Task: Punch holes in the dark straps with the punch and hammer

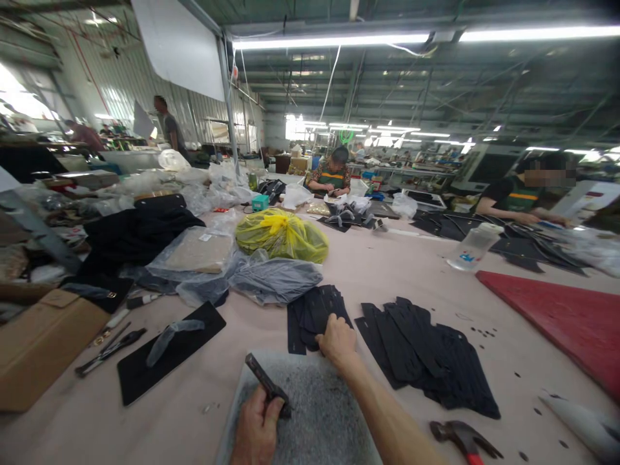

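Note:
My left hand (259, 423) is closed around a black metal punch (264, 378), held tilted over a grey, scuffed slab (320, 413). Beyond the slab's far edge, my right hand (338, 339) has its fingers curled onto a small stack of black cut pieces (310, 313), gripping at the nearest edge. The fingertips are partly hidden. To the right of that hand lies a larger fanned pile of black cut pieces (421, 352). A claw hammer (462, 439) with a red-marked handle rests at the lower right.
A black panel (169, 355), pliers-like tool (111, 352) and cardboard box (51, 349) lie left. Beyond are a yellow bag (281, 236) and grey plastic-wrapped bundle (276, 279). Right are a bottle (475, 247), red board (557, 316) and scattered dark scraps. Co-workers sit across the table.

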The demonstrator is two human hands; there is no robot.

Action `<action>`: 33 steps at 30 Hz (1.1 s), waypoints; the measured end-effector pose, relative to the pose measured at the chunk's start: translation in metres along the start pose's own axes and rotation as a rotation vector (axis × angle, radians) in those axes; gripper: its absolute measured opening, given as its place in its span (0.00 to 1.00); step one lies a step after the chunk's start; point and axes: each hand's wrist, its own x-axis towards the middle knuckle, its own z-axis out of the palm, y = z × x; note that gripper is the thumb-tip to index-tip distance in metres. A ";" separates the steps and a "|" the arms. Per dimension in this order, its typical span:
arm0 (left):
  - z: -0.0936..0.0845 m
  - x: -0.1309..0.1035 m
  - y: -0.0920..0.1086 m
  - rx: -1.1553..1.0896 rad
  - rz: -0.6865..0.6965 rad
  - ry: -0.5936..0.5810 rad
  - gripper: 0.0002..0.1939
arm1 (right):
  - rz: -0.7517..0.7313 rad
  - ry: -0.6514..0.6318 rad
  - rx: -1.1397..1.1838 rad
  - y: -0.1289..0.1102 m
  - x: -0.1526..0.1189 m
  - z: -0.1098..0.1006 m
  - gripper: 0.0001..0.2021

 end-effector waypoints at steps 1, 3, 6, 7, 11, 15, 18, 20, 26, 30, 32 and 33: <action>0.000 0.000 0.001 -0.001 -0.002 -0.006 0.14 | 0.006 -0.009 0.006 0.003 0.002 -0.001 0.17; -0.001 0.000 0.003 0.003 -0.005 -0.009 0.14 | 0.010 -0.026 0.038 0.010 0.006 -0.005 0.13; -0.001 0.001 0.002 0.017 0.006 -0.004 0.13 | 0.000 -0.041 0.137 0.022 0.010 -0.018 0.06; -0.001 0.001 0.002 0.023 0.013 -0.009 0.13 | -0.007 -0.045 0.177 0.027 0.010 -0.024 0.05; -0.001 0.001 -0.001 0.032 0.016 -0.029 0.12 | -0.045 -0.075 0.321 0.051 -0.011 -0.049 0.08; -0.001 0.001 0.001 0.034 0.003 -0.039 0.11 | -0.087 -0.204 0.448 0.073 -0.072 -0.067 0.12; -0.001 0.000 0.001 0.057 0.000 -0.032 0.10 | -0.194 -0.412 0.484 0.087 -0.115 -0.082 0.14; -0.001 -0.001 -0.001 0.056 -0.001 -0.032 0.10 | -0.326 -0.590 0.407 0.091 -0.127 -0.093 0.14; -0.001 0.000 -0.002 0.072 0.020 -0.016 0.09 | -0.770 -0.576 0.118 0.061 -0.098 -0.093 0.17; -0.001 0.001 0.000 0.102 0.025 -0.007 0.09 | -0.896 -0.481 0.156 0.023 -0.089 -0.069 0.15; -0.001 0.000 0.000 0.100 0.030 -0.013 0.10 | -0.951 -0.411 0.162 0.014 -0.099 -0.056 0.14; -0.001 0.000 0.000 0.093 0.031 -0.017 0.10 | -0.941 -0.344 0.152 0.014 -0.107 -0.049 0.14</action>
